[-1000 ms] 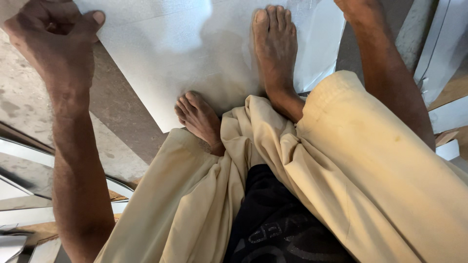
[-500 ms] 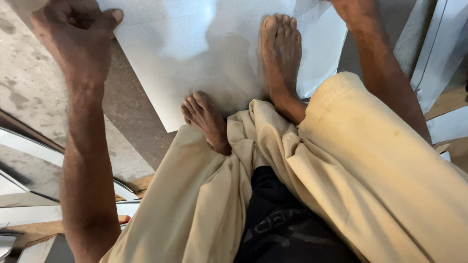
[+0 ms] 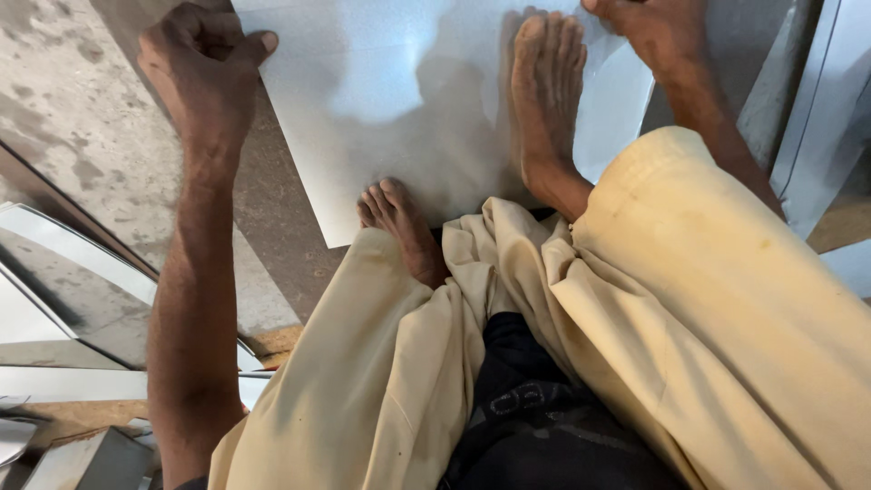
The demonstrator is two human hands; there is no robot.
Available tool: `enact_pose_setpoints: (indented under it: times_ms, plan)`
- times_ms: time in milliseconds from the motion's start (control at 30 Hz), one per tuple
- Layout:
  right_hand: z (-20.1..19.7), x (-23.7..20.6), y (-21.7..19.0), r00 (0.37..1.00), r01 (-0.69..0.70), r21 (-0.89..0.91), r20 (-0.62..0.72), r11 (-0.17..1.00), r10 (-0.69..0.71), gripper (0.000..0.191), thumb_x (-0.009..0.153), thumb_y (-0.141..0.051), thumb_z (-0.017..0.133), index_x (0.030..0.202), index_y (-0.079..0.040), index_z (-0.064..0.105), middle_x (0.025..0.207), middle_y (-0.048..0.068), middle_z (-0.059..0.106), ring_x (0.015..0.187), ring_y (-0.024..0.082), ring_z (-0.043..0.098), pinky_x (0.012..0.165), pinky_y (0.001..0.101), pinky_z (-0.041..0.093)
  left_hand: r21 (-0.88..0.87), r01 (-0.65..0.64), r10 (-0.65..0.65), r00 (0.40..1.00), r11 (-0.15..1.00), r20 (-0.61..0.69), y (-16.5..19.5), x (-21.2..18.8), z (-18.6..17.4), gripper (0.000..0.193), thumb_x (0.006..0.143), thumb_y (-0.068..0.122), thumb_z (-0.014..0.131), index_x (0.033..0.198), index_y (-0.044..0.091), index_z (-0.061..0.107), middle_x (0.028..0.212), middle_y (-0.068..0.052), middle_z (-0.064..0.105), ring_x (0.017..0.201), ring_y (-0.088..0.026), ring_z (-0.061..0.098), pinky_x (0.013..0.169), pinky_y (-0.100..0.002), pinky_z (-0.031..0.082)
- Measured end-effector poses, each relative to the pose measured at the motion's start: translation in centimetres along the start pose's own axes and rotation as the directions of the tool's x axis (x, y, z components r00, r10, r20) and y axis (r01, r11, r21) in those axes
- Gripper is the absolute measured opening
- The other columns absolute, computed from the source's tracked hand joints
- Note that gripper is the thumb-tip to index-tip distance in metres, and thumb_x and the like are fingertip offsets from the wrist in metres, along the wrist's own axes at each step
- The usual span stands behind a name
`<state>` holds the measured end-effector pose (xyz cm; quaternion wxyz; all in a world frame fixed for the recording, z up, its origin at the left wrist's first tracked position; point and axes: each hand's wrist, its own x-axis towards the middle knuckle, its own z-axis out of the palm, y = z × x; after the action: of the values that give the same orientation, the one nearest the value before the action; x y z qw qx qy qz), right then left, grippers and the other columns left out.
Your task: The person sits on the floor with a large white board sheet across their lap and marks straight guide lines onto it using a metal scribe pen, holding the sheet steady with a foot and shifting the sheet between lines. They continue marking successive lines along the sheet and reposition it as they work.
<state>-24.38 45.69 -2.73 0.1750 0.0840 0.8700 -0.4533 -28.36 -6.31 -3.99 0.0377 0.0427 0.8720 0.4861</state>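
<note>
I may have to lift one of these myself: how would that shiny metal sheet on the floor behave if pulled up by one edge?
The metal sheet looks thin and wide, so it would probably bow and wobble, not stay rigid. Its glossy face suggests it slides easily on the concrete floor; both bare feet stand on it. The left hand and right hand grip opposite edges, which may be sharp.

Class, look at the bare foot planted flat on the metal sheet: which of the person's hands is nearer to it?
Right. The right hand rests on the sheet just beside the toes of that foot; the left hand grips the sheet's far left edge.
</note>
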Motion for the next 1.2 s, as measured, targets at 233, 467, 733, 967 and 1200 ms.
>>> enact_pose_setpoints:
  times_ms: [233, 467, 733, 967, 1200]
  plan:
    - [-1.9, 0.6, -1.3, 0.989, 0.147, -0.140, 0.019, 0.979, -0.146, 0.030, 0.103, -0.010, 0.088, 0.094, -0.002, 0.061, 0.091, 0.002, 0.068, 0.087, 0.007, 0.067, 0.077, 0.0244, 0.058, 0.051, 0.039, -0.038, 0.999, 0.998, -0.008, -0.1, 0.3, 0.0, 0.021, 0.086, -0.002, 0.095, 0.094, -0.003, 0.076, 0.088, -0.013, 0.078, 0.075, -0.015, 0.076, 0.065, -0.027, 0.064]
    - [-6.7, 0.1, -3.0, 0.971, -0.109, -0.248, -0.232, 0.963, 0.050, 0.020, 0.117, -0.023, 0.065, 0.109, -0.005, 0.068, 0.091, 0.002, 0.066, 0.079, 0.010, 0.062, 0.070, 0.0246, 0.051, 0.070, -0.007, 0.003, 0.998, 0.998, 0.063, 1.4, 2.0, -1.3, 0.022, 0.088, 0.000, 0.095, 0.092, -0.007, 0.074, 0.081, -0.014, 0.074, 0.066, -0.017, 0.073, 0.055, -0.026, 0.060]
    - [-6.7, 0.8, -6.1, 0.966, 0.257, -0.063, 0.003, 0.964, -0.258, 0.025, 0.122, -0.020, 0.055, 0.112, 0.001, 0.063, 0.101, 0.010, 0.067, 0.090, 0.015, 0.066, 0.082, 0.0276, 0.056, 0.282, 0.063, -0.056, 0.998, 0.957, -0.031, 3.8, 2.7, -1.2, 0.027, 0.095, 0.011, 0.092, 0.095, -0.002, 0.067, 0.086, -0.012, 0.072, 0.070, -0.025, 0.069, 0.057, -0.039, 0.055]
    - [-4.2, 3.2, -7.8, 0.917, 0.372, -0.013, 0.161, 0.928, -0.365, 0.030, 0.126, -0.017, 0.045, 0.114, 0.006, 0.059, 0.109, 0.017, 0.069, 0.101, 0.020, 0.070, 0.093, 0.0302, 0.060, 0.502, -0.121, 0.093, 0.992, 0.857, 0.079, 5.2, -1.1, 1.3, 0.040, 0.108, 0.006, 0.072, 0.143, -0.002, 0.055, 0.127, -0.020, 0.063, 0.109, -0.031, 0.064, 0.090, -0.048, 0.055]
    - [-2.6, 3.9, -12.6, 0.893, 0.434, -0.311, 0.276, 0.846, -0.356, 0.013, 0.120, 0.002, 0.065, 0.111, 0.011, 0.063, 0.108, 0.023, 0.073, 0.101, 0.025, 0.074, 0.093, 0.0344, 0.062, 0.599, -0.113, -0.053, 0.966, 0.793, 0.252, 6.0, -3.2, 5.9, 0.079, 0.101, 0.033, 0.069, 0.162, 0.007, 0.027, 0.151, -0.049, 0.031, 0.144, -0.060, 0.033, 0.123, -0.064, 0.020]
